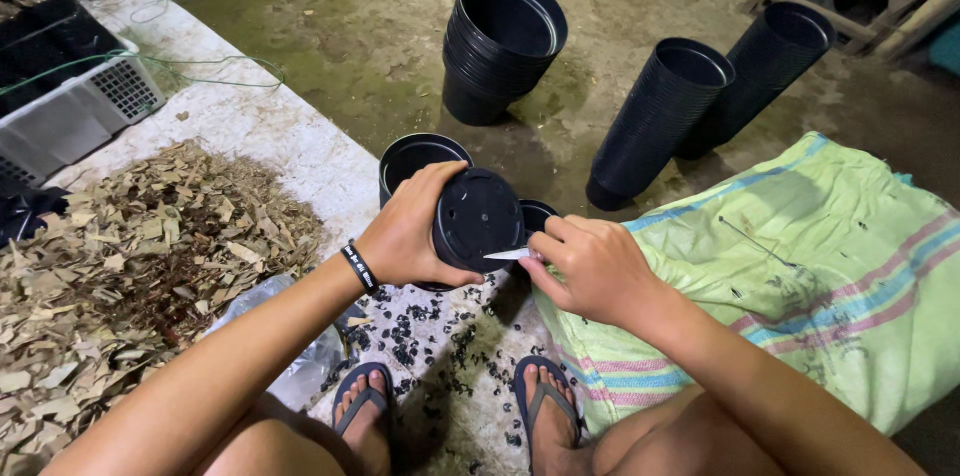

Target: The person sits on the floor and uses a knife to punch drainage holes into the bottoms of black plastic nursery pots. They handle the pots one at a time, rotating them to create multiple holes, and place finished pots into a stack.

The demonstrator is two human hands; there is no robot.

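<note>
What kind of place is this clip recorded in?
Probably a plant nursery's outdoor work area. Stacks of black plastic pots stand on a bare dirt floor, a heap of dry leaves lies nearby, and the left hand holds another pot.

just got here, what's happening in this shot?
A seated person holds a black plastic pot on its side in the left hand, base toward the camera. The right hand pinches a small blade with its tip at the base's edge. Small black plastic bits lie scattered on the ground between the person's sandalled feet. Stacks of the same black pots stand behind, a striped green sack lies to the right, and a pile of dry leaf scraps to the left.
</note>
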